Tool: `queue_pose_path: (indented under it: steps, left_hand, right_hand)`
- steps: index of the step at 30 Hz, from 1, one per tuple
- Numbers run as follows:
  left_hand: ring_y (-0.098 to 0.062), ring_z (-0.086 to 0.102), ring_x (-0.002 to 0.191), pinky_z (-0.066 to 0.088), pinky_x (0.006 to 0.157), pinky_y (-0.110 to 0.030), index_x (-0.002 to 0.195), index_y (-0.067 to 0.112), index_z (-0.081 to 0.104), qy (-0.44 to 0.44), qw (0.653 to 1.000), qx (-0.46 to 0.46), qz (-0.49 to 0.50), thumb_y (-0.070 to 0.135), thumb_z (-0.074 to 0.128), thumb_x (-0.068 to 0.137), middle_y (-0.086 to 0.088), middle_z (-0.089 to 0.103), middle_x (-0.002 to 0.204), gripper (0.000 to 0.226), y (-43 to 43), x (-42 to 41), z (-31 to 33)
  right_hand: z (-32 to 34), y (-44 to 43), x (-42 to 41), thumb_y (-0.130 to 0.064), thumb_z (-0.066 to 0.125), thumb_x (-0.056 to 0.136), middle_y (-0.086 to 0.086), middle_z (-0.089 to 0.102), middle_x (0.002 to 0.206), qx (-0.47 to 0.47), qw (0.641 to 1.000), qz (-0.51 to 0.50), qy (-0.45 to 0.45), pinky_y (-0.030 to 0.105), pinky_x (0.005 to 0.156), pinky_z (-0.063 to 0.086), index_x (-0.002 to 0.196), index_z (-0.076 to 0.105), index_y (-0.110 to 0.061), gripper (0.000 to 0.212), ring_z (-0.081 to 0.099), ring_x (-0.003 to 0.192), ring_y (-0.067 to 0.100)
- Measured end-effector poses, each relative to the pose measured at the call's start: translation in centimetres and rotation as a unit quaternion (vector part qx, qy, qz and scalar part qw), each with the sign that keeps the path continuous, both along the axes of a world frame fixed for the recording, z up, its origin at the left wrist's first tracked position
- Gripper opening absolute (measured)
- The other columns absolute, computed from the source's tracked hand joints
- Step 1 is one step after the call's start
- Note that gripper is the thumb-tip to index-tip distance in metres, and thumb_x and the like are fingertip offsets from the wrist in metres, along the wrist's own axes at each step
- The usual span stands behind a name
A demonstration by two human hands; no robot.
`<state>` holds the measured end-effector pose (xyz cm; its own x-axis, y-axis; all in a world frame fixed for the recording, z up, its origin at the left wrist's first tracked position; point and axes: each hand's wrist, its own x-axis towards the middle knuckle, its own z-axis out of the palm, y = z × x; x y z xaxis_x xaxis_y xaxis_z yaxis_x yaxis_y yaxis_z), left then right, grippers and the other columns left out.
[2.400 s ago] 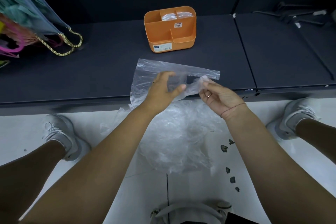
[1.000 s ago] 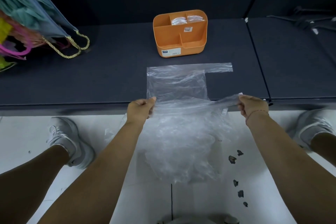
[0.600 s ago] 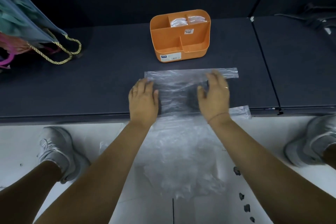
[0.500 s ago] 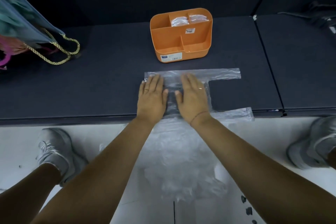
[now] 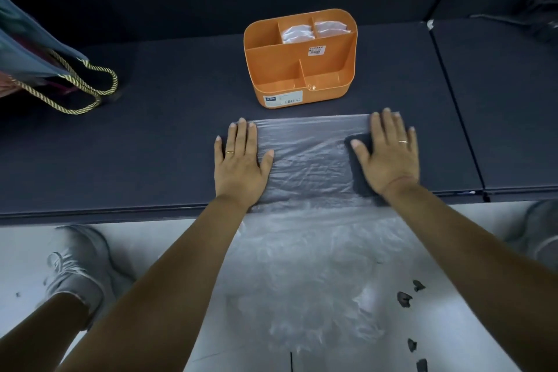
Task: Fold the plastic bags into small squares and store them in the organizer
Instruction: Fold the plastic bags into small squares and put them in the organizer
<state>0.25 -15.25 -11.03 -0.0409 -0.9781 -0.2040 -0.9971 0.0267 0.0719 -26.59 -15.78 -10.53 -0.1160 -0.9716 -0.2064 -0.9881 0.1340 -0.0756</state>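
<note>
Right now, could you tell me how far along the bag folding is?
Done: folded bags sit in the two rear compartments of the orange organizer. In hand: the left hand and right hand press one clear bag flat on the dark surface; it is not yet folded. Left: fold and store it, then work through the crumpled plastic pile on the floor.
</note>
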Motion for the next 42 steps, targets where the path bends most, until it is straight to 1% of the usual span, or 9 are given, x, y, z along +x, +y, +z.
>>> queue_pose_path:
  steps: [5,9,16,24,28,33,36,39,42]
  left_hand:
    - [-0.019,-0.011,0.151,-0.017,0.119,-0.041,0.156,0.011,-0.002,0.024,0.999,-0.024,0.001,0.055,0.004,0.099,-0.006,-0.008,0.165,0.072,0.3,0.2,0.7]
    - [-0.027,0.018,0.149,-0.001,0.121,-0.04,0.151,0.001,0.028,0.094,0.989,-0.104,-0.036,0.042,0.015,0.102,-0.014,0.024,0.16,0.065,4.4,-2.0,1.1]
    - [-0.022,0.011,0.151,-0.004,0.121,-0.039,0.155,0.007,0.017,0.036,0.998,-0.04,-0.02,0.058,-0.002,0.097,-0.007,0.013,0.163,0.079,8.5,1.0,-0.2]
    - [-0.02,0.0,0.152,-0.007,0.121,-0.037,0.157,0.012,0.014,0.112,0.992,-0.027,0.055,0.044,0.03,0.104,-0.004,0.006,0.165,0.063,9.0,2.6,1.0]
    - [-0.035,0.052,0.116,0.038,0.097,-0.033,0.124,0.002,0.063,0.272,0.907,-0.205,0.249,0.024,0.055,0.1,-0.019,0.059,0.125,0.034,11.5,1.0,1.6]
    - [-0.032,0.052,0.083,0.044,0.084,-0.038,0.086,0.003,0.056,0.45,0.721,-0.076,0.521,0.034,0.056,0.098,-0.016,0.056,0.083,0.034,12.1,-1.1,2.9]
    - [-0.022,0.047,0.085,0.038,0.081,-0.032,0.095,0.01,0.049,0.504,0.673,0.059,0.539,0.048,0.055,0.096,-0.004,0.047,0.086,0.038,11.1,-0.7,2.9]
    - [-0.015,0.057,0.102,0.044,0.095,-0.031,0.115,0.018,0.056,0.601,0.556,0.132,0.559,0.052,0.061,0.091,0.006,0.053,0.106,0.043,11.0,-0.3,3.3]
    - [-0.012,0.06,0.109,0.045,0.097,-0.031,0.111,0.016,0.058,0.597,0.572,0.141,0.545,0.046,0.067,0.089,0.004,0.057,0.114,0.039,10.6,-0.4,2.9]
  right_hand:
    - [1.2,0.8,-1.9,-0.051,0.01,0.1,0.01,0.003,0.163,-0.031,0.996,-0.078,-0.027,0.044,0.121,-0.002,0.154,0.007,-0.008,0.069,-0.001,0.15,0.025]
    - [2.4,4.5,6.8,-0.043,0.011,0.094,0.012,0.015,0.16,-0.086,0.986,0.047,-0.133,0.04,0.12,0.0,0.152,0.02,-0.007,0.069,0.009,0.149,0.027]
    - [-0.1,7.7,8.1,-0.053,-0.012,0.086,0.001,-0.01,0.162,-0.015,0.991,0.115,-0.063,0.037,0.118,-0.015,0.153,-0.009,-0.017,0.076,-0.011,0.149,0.017]
    - [1.0,9.2,-4.8,-0.031,0.045,0.1,0.019,0.025,0.155,-0.125,0.983,-0.095,-0.097,0.041,0.119,0.013,0.15,0.025,-0.004,0.06,0.022,0.143,0.034]
    - [1.7,11.3,-5.0,-0.022,0.055,0.095,0.019,0.052,0.123,-0.177,0.897,-0.326,-0.243,0.033,0.095,0.038,0.116,0.062,-0.006,0.027,0.051,0.103,0.03]
    - [1.9,12.0,-2.3,-0.03,0.07,0.086,0.002,0.059,0.094,-0.169,0.748,-0.486,-0.418,0.027,0.084,0.042,0.092,0.048,-0.015,0.027,0.053,0.078,0.014]
    - [2.2,11.5,-2.2,-0.03,0.071,0.086,-0.007,0.051,0.082,-0.12,0.678,-0.519,-0.506,0.024,0.085,0.042,0.08,0.04,-0.022,0.032,0.052,0.079,0.012]
    - [1.9,11.2,-2.7,-0.032,0.069,0.088,-0.002,0.062,0.106,-0.054,0.63,-0.528,-0.566,0.026,0.083,0.047,0.102,0.058,-0.011,0.028,0.06,0.096,0.014]
    - [2.4,11.3,-2.4,-0.027,0.067,0.091,-0.001,0.063,0.088,-0.034,0.617,-0.524,-0.586,0.018,0.069,0.047,0.087,0.063,-0.011,0.017,0.058,0.074,0.006]
